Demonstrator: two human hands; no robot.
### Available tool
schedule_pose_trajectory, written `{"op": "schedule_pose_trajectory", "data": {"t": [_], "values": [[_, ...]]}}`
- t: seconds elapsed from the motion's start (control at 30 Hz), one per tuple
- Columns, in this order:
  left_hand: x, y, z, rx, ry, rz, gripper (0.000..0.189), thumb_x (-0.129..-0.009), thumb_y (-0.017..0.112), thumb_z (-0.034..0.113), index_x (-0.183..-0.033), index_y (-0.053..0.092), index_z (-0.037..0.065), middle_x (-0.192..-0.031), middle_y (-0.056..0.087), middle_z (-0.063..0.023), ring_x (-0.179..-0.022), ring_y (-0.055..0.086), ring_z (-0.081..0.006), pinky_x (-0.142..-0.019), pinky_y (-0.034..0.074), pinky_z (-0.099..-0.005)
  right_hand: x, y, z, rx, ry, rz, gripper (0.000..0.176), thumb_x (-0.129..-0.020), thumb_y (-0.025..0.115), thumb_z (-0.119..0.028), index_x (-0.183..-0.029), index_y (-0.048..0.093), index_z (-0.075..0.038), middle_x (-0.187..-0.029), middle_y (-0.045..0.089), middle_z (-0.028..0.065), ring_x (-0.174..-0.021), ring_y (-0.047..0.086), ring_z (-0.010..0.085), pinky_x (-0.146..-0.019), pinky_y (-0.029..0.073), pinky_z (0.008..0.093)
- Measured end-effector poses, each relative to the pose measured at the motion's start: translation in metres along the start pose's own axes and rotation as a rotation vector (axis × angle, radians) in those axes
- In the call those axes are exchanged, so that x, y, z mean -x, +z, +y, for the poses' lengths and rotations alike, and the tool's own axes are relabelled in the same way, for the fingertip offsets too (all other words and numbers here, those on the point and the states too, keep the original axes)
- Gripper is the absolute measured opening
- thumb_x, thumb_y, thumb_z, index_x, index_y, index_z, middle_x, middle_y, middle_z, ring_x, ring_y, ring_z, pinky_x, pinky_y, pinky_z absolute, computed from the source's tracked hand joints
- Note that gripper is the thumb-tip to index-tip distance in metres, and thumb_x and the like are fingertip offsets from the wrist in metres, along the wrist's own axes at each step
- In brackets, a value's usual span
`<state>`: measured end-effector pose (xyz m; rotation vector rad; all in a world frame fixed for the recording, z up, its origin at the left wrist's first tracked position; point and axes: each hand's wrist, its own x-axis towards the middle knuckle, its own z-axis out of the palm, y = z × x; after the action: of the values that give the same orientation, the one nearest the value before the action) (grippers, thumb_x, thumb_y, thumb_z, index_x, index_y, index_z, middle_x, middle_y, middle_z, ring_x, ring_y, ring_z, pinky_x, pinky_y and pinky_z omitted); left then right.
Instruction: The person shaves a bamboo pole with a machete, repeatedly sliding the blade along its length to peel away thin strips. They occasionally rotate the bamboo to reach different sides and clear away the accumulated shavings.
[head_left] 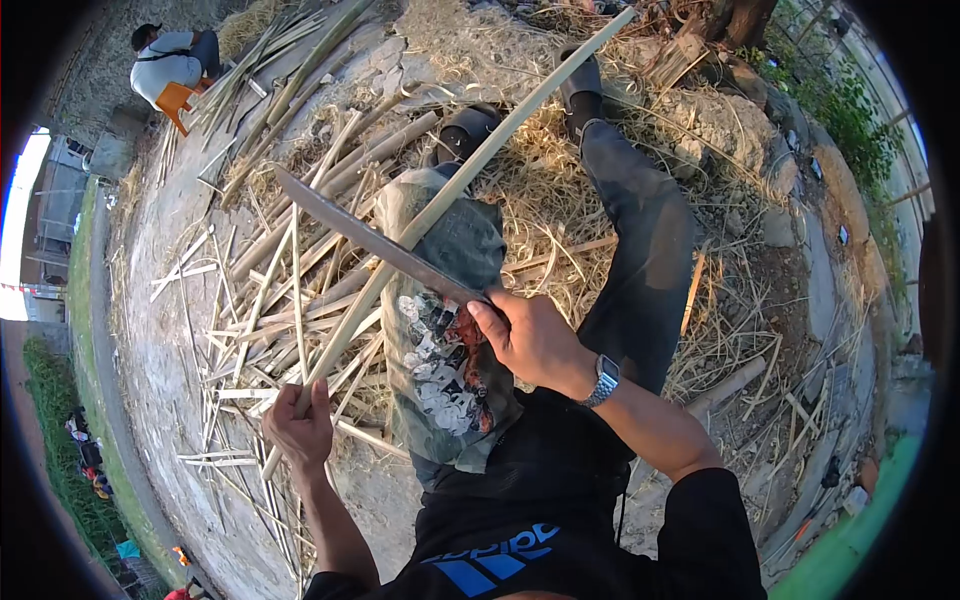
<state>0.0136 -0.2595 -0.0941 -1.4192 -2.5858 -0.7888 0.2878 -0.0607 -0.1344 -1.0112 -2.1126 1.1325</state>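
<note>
My left hand (pixel 299 430) is closed around the lower part of a long split bamboo strip (pixel 505 132), which slants up and away to the right past my feet. In my right hand (pixel 532 340), fingers wrapped round the handle, is a machete (pixel 370 238). Its dark, slightly curved blade points up and left and crosses over the strip in this view. Under both lies a greenish cloth with a printed patch (pixel 440 360), spread over my left leg. The handle itself is mostly hidden by my fingers.
Split bamboo pieces (pixel 250 340) lie heaped on the ground to the left. Pale shavings (pixel 545 215) cover the ground between and around my legs. A person (pixel 170 65) sits on an orange chair (pixel 176 100) at upper left. Rocks and a tree stump (pixel 740 20) stand at upper right.
</note>
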Motion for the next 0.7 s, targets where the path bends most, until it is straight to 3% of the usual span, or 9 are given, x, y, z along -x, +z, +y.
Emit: {"op": "schedule_pose_trajectory", "data": {"t": [0.1,0.2,0.27,0.4,0.47,0.6,0.7], "values": [[0.011,0.008,-0.010,-0.009,-0.032,-0.042,0.045,-0.093,0.078,0.036,-0.067,0.058,0.005,-0.050,0.054,-0.0030,-0.044,0.047,-0.0149,-0.048,0.037,-0.0324,-0.013,-0.016,0.014,0.045,0.012,0.075,0.039,-0.106,0.056,-0.038,-0.090,0.064,-0.003,-0.054,0.055,0.0188,-0.052,0.060,0.0406,-0.048,0.044,0.0480],[0.015,0.014,-0.002,0.110,-0.077,0.028,0.046,-0.092,0.079,0.036,-0.067,0.057,0.005,-0.049,0.050,-0.0029,-0.044,0.044,-0.0168,-0.048,0.035,-0.0337,-0.035,-0.029,0.016,-0.005,0.073,0.241,0.039,-0.109,0.054,-0.033,-0.087,0.061,-0.001,-0.057,0.056,0.0181,-0.050,0.059,0.0372,-0.047,0.043,0.0444],[0.009,0.014,0.004,0.026,-0.016,0.037,0.044,-0.092,0.079,0.033,-0.067,0.056,0.004,-0.049,0.049,-0.0042,-0.044,0.044,-0.0183,-0.048,0.036,-0.0341,-0.031,-0.023,0.008,-0.027,0.088,0.212,0.038,-0.108,0.055,-0.030,-0.086,0.060,0.000,-0.056,0.055,0.0178,-0.048,0.058,0.0370,-0.047,0.042,0.0440],[0.006,0.016,0.005,0.025,0.018,0.025,0.044,-0.093,0.079,0.032,-0.068,0.056,0.004,-0.050,0.048,-0.0054,-0.044,0.042,-0.0194,-0.048,0.036,-0.0347,-0.001,0.006,-0.006,-0.042,0.023,-0.037,0.039,-0.105,0.058,-0.038,-0.089,0.064,-0.003,-0.061,0.061,0.0221,-0.057,0.063,0.0422,-0.054,0.048,0.0517],[0.006,0.017,0.002,0.041,0.012,0.017,0.044,-0.093,0.079,0.031,-0.068,0.056,0.003,-0.050,0.046,-0.0055,-0.044,0.041,-0.0191,-0.048,0.035,-0.0347,-0.010,-0.010,-0.008,0.061,0.022,-0.046,0.039,-0.104,0.059,-0.039,-0.088,0.064,-0.003,-0.059,0.060,0.0215,-0.056,0.063,0.0417,-0.053,0.048,0.0513],[0.011,0.010,0.002,0.099,-0.104,-0.112,0.049,-0.094,0.079,0.033,-0.067,0.052,0.002,-0.051,0.040,-0.0047,-0.048,0.035,-0.0147,-0.047,0.030,-0.0349,-0.045,-0.028,0.020,0.022,0.075,0.234,0.042,-0.108,0.054,-0.036,-0.085,0.060,-0.002,-0.054,0.054,0.0177,-0.046,0.056,0.0367,-0.046,0.042,0.0440],[0.005,0.005,0.021,0.039,-0.120,-0.123,0.053,-0.095,0.077,0.035,-0.065,0.046,0.004,-0.051,0.039,-0.0041,-0.050,0.032,-0.0145,-0.048,0.029,-0.0338,-0.037,-0.018,0.008,-0.100,0.157,0.160,0.041,-0.109,0.054,-0.034,-0.085,0.059,-0.001,-0.054,0.054,0.0178,-0.045,0.056,0.0348,-0.046,0.042,0.0426]]}}
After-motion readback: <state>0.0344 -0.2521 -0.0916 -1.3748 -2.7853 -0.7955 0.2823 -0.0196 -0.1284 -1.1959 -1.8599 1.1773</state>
